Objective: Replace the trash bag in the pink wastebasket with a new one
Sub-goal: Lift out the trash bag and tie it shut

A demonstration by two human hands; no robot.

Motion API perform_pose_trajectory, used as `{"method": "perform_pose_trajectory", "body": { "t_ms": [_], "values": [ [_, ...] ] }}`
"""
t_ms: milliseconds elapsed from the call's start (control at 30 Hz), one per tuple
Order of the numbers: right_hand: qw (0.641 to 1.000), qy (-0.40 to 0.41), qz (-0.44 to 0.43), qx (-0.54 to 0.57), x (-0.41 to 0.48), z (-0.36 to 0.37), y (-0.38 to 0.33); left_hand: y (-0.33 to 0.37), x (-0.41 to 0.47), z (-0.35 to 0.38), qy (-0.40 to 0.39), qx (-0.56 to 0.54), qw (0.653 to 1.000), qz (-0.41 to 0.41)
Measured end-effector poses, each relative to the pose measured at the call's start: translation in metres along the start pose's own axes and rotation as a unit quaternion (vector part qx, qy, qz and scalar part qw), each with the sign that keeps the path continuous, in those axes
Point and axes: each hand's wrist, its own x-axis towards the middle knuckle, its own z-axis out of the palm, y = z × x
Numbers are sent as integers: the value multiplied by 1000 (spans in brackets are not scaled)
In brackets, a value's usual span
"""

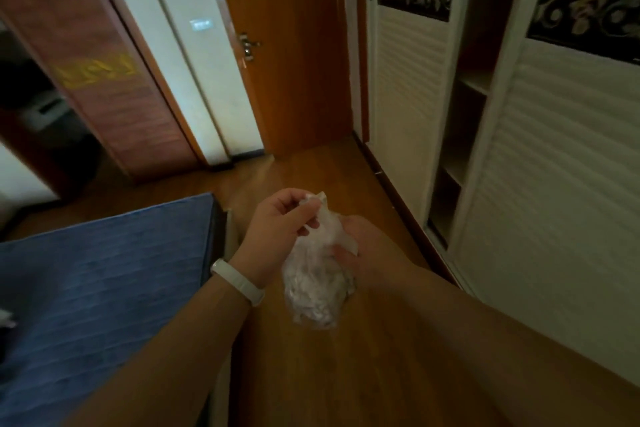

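Observation:
A small translucent white trash bag (317,288), full of crumpled white contents, hangs above the wooden floor in the middle of the view. My left hand (280,222), with a white band on its wrist, pinches the top edge of the bag. My right hand (367,253) grips the bag's neck from the right side, thumb pressed against the plastic. The pink wastebasket is not in view.
A bed with a blue cover (100,288) fills the lower left. White louvred wardrobe doors (561,184) line the right, with a partly open gap showing shelves (460,149). An orange wooden door (291,55) stands ahead, and bare wooden floor (329,170) leads to it.

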Motion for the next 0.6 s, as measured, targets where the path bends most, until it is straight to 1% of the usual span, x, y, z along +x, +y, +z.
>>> {"method": "perform_pose_trajectory", "body": {
  "t_ms": [167, 300, 467, 600],
  "values": [
    [999, -25, -40, 27, 44, -6, 21, -6, 43, -2, 27, -4, 1000, -5],
    [998, -28, -32, 50, 84, 0, 39, -21, 85, -12, 31, -25, 999, -10],
    [998, -57, 16, 4, 158, 23, 87, -48, 154, -33, 22, -43, 999, -14],
    [999, -39, 19, 8, 228, 22, 89, -63, 222, -60, 16, -60, 998, -14]
  ]
}}
